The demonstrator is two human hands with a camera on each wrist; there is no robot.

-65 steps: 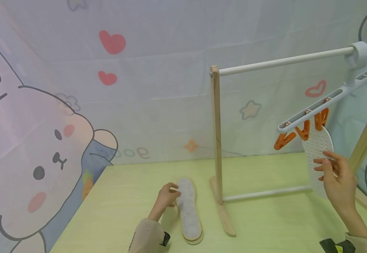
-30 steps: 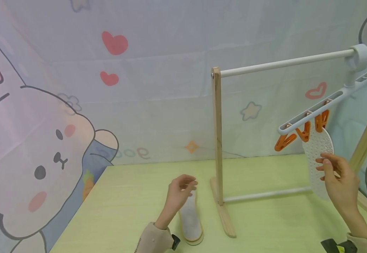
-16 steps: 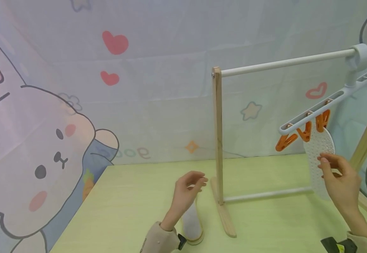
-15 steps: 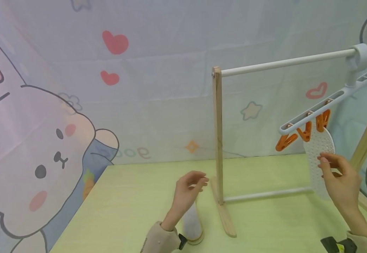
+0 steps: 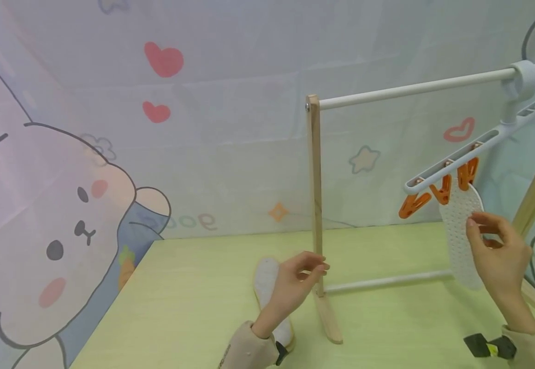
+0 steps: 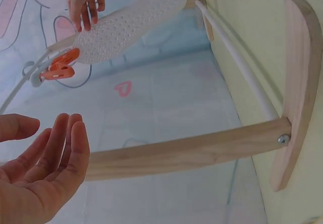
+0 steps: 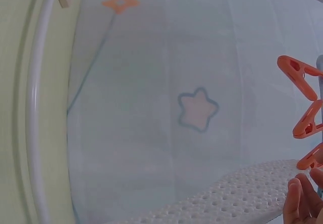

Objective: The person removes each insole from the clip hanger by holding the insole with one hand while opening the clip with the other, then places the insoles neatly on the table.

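A white, dimpled insole hangs upright from an orange clip under a grey-white hanger. My right hand is at its right edge, fingers loosely bent and fingertips right by the insole; the left wrist view shows these fingers hanging relaxed there. My left hand is in the air near the rack's wooden post, with a gap between thumb and fingers and nothing in it. Below it, a grey-topped insole with a yellowish edge lies on the table, partly hidden by the left wrist.
Two more orange clips hang along the hanger, left of the insole. The hanger hooks over the rack's white top rail; a lower white rail runs near the tabletop. A printed curtain stands behind.
My left hand has moved right, from beside the insole on the table to the rack's post. My right hand has shifted slightly up and right along the hanging insole's edge.
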